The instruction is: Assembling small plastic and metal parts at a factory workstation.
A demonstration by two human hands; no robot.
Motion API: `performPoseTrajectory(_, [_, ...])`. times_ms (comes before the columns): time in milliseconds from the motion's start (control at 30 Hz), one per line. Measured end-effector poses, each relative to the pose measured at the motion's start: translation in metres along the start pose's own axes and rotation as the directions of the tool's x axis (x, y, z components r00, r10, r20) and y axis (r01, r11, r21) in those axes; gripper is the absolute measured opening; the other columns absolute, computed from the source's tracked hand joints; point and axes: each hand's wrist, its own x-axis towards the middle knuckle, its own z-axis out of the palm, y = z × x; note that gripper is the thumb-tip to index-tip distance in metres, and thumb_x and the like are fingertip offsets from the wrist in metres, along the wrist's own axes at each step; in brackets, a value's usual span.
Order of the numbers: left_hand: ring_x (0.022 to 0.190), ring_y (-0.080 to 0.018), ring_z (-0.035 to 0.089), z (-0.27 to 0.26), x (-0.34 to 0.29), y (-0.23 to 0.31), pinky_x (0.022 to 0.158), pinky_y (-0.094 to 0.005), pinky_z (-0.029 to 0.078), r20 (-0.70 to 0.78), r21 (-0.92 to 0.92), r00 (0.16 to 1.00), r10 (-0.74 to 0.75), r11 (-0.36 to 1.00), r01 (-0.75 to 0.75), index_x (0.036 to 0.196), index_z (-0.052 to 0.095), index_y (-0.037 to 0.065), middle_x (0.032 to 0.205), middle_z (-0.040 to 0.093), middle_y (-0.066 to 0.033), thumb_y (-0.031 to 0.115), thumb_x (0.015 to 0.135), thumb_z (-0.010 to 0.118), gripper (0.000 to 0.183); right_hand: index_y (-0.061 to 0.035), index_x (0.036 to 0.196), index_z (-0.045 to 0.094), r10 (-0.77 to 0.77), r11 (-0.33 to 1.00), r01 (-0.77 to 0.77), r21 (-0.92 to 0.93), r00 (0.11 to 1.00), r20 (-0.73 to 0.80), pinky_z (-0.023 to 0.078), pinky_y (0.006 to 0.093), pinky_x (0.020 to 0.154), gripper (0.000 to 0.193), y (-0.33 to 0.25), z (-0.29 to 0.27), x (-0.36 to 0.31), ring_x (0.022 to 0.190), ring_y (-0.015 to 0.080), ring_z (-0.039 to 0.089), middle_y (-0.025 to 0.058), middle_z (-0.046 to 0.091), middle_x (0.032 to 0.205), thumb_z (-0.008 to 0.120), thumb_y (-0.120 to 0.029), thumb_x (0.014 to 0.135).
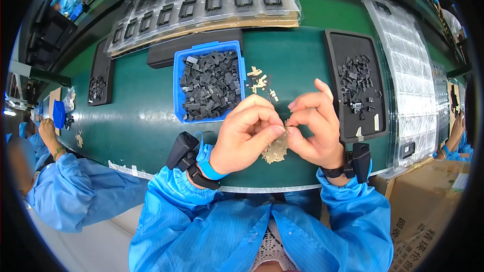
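My left hand [248, 133] and my right hand [317, 130] meet at the fingertips above the green table. Thumb and forefinger of each are pinched together on something too small to make out. Just below them lies a pile of small beige pieces [275, 152], partly covered by my hands. Beyond my left hand stands a blue bin [178, 88] full of small dark grey rectangular parts [209, 83]. Several cream-coloured scraps [258, 81] are scattered to the right of the bin.
On the right, a black foam tray [373, 123] holds small dark parts, beside a clear plastic blister tray [411, 85]. Stacked blister trays [201, 15] with black frames stand at the back. A cardboard box [428, 211] is at lower right. At left, a co-worker's sleeve [75, 186] reaches the table.
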Motion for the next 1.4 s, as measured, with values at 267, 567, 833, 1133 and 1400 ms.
performPoseTrajectory(267, [0.060, -0.0052, 0.048, 0.007, 0.003, 0.001, 0.051, -0.0187, 0.042, -0.094, -0.181, 0.994, -0.063, 0.982, 0.045, 0.088, 0.054, 0.001, 0.093, 0.045, -0.0042, 0.005, 0.089, 0.057, 0.005, -0.0086, 0.074, 0.057, 0.049, 0.999, -0.049, 0.007, 0.999, -0.016, 0.026, 0.0479, 0.102, 0.013, 0.002, -0.007, 0.001, 0.081, 0.0196, 0.054, 0.0036, 0.053, 0.082, 0.066, -0.008, 0.066])
performPoseTrajectory(567, [0.054, -0.0146, 0.053, 0.004, 0.003, -0.011, 0.048, -0.0277, 0.042, 0.184, 0.579, 0.971, -0.153, 0.815, 0.018, 0.070, 0.063, 0.001, 0.066, 0.053, -0.0056, 0.010, 0.073, 0.071, 0.012, -0.0020, 0.070, 0.053, 0.307, 0.944, -0.297, 0.142, 0.950, -0.050, 0.041, 0.0327, 0.070, 0.011, 0.011, -0.003, 0.003, 0.077, 0.0238, 0.052, 0.0096, 0.051, 0.082, 0.064, -0.004, 0.069])
performPoseTrajectory(833, [0.060, -0.0245, 0.062, 0.008, -0.001, 0.021, 0.055, -0.0322, 0.048, 0.063, 0.597, 0.978, -0.201, 0.793, 0.124, 0.084, 0.066, 0.001, 0.071, 0.064, -0.0123, 0.014, 0.079, 0.069, 0.014, -0.0006, 0.073, 0.054, 0.328, 0.937, -0.310, 0.162, 0.940, -0.093, 0.043, 0.0289, 0.068, 0.010, 0.011, -0.009, -0.002, 0.076, 0.0197, 0.052, 0.0089, 0.051, 0.083, 0.063, 0.002, 0.070])
performPoseTrajectory(1133, [0.073, -0.0269, 0.055, -0.058, 0.010, 0.023, 0.065, -0.0342, 0.046, -0.102, 0.942, 0.987, 0.123, 0.330, 0.056, 0.089, 0.067, 0.003, 0.085, 0.054, -0.0107, 0.007, 0.070, 0.072, 0.020, 0.0000, 0.084, 0.060, 0.315, 0.942, -0.300, 0.147, 0.945, -0.087, 0.044, 0.0296, 0.072, 0.014, 0.007, -0.009, 0.002, 0.081, 0.0205, 0.054, 0.0093, 0.052, 0.087, 0.066, 0.000, 0.071])
performPoseTrajectory(1400, [0.078, -0.0286, 0.054, -0.060, 0.016, 0.013, 0.069, -0.0370, 0.045, -0.116, 0.928, 0.986, 0.121, 0.366, 0.065, 0.084, 0.065, 0.000, 0.082, 0.052, -0.0110, 0.006, 0.070, 0.071, 0.016, 0.0007, 0.087, 0.060, 0.316, 0.944, -0.305, 0.125, 0.945, -0.080, 0.045, 0.0291, 0.071, 0.017, 0.009, -0.007, 0.001, 0.079, 0.0196, 0.055, 0.0098, 0.053, 0.088, 0.066, 0.000, 0.071])
